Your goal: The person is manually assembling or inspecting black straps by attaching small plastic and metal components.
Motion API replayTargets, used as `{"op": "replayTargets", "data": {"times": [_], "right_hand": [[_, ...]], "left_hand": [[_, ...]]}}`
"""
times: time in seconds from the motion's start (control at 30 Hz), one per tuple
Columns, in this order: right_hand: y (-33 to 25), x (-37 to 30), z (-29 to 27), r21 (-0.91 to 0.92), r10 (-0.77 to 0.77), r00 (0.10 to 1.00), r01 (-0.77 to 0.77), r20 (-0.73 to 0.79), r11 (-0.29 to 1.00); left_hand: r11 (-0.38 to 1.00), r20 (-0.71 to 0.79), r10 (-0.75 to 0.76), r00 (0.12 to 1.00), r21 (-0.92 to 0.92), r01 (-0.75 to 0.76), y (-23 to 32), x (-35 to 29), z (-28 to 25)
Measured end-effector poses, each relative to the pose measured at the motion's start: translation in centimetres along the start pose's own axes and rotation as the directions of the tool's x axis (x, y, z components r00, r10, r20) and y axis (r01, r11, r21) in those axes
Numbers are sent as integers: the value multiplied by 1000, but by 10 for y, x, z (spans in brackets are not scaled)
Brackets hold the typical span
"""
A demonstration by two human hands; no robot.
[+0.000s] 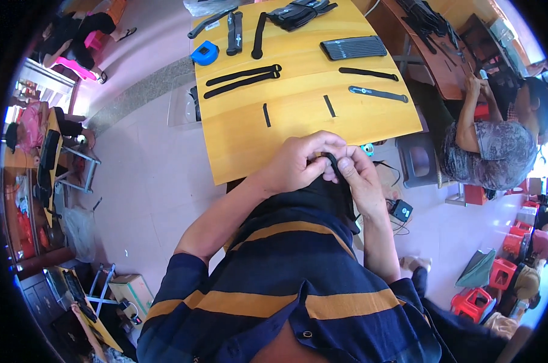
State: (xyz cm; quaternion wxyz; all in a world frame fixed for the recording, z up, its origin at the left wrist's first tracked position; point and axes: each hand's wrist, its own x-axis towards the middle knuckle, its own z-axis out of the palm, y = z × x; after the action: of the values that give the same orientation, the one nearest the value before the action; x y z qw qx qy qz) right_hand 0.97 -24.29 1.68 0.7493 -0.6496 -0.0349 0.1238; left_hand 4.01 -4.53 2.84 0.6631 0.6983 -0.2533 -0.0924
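Observation:
Just past the near edge of the yellow table (238, 145), my left hand (292, 163) and my right hand (365, 181) meet in front of my body. A small piece of black strap (331, 159) is pinched between the fingers of both; part of it is hidden by them. Two short black strips (267, 115) (329, 106) lie apart on the table ahead of my hands. Farther left rest two long black straps (244, 75) with looped ends. On the right are a black strap (368, 74) and a dark grey printed strap (378, 94).
A blue tape measure (205, 53) sits at the table's left edge. Beyond it lie more straps (234, 33), a strap bundle (301, 13) and a neat stack of straps (354, 48). Another person (498, 133) works at a brown table on the right, beside a dark stool (416, 160).

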Motion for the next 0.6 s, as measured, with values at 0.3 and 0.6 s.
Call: {"op": "replayTargets", "data": {"times": [0.3, 0.6], "right_hand": [[15, -5, 15, 183, -9, 999, 15, -34, 983], [23, -6, 15, 30, -27, 995, 30, -100, 999]], "left_hand": [[958, -140, -165, 976, -260, 124, -14, -12, 10], [939, -41, -226, 973, -274, 206, -18, -12, 8]]}}
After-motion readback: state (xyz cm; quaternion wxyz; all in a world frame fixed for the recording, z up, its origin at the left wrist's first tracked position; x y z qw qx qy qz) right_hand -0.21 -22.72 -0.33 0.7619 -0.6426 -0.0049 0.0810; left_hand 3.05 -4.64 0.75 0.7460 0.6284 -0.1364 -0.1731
